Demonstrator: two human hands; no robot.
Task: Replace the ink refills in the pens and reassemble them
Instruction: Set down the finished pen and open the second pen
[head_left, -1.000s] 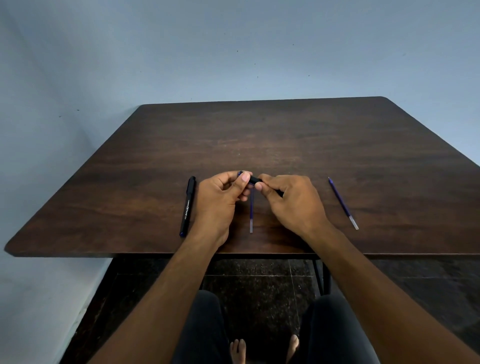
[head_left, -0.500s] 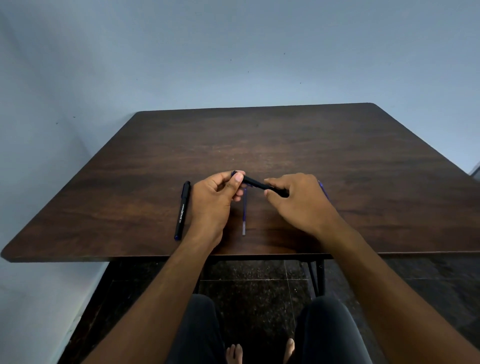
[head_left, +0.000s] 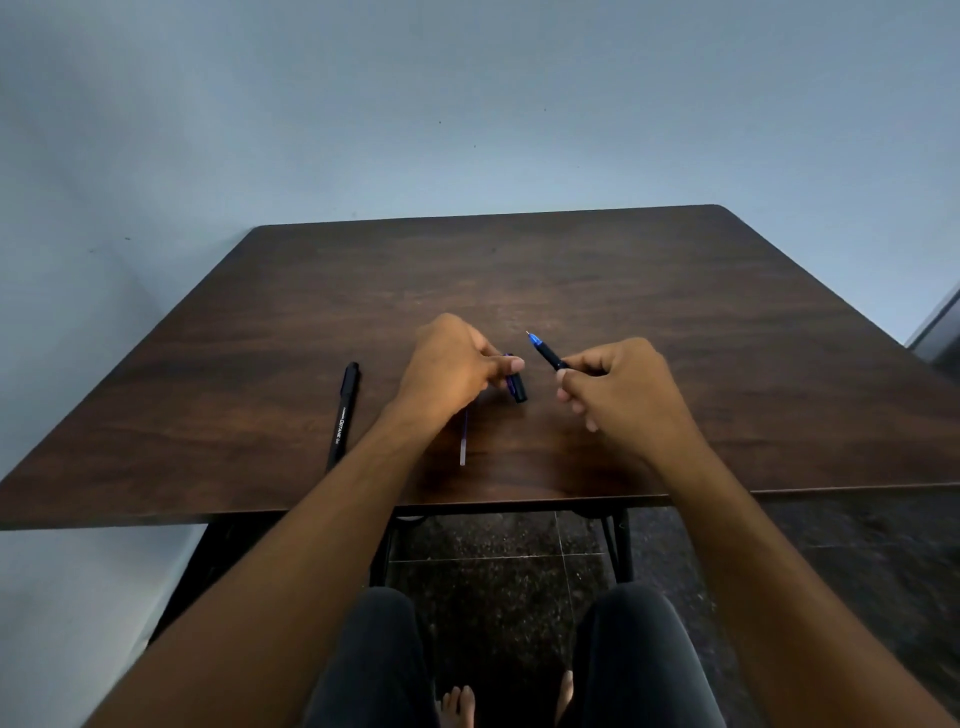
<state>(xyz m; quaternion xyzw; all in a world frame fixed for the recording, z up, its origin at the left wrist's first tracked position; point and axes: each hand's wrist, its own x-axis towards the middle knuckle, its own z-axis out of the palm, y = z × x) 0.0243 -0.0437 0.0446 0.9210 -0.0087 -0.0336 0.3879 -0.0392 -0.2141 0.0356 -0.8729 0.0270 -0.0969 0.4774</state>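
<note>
My right hand (head_left: 615, 387) grips an uncapped black pen (head_left: 546, 354) whose blue tip points up and to the left. My left hand (head_left: 451, 364) pinches the pen's black cap (head_left: 517, 385), held a short way left of the tip. A thin blue ink refill (head_left: 463, 440) lies on the table below my left wrist, partly hidden by the forearm. A second black pen (head_left: 343, 413), capped, lies on the table to the left of my left arm. The other refill seen earlier on the right is hidden behind my right hand.
The dark wooden table (head_left: 571, 280) stands against a pale blue wall. Its near edge runs just under my forearms. Below it are black metal legs (head_left: 621, 540), a dark tiled floor and my knees.
The cap has come off the pen. My hands have pulled apart, the left keeping the cap and the right the pen body. The view has tilted upward.
</note>
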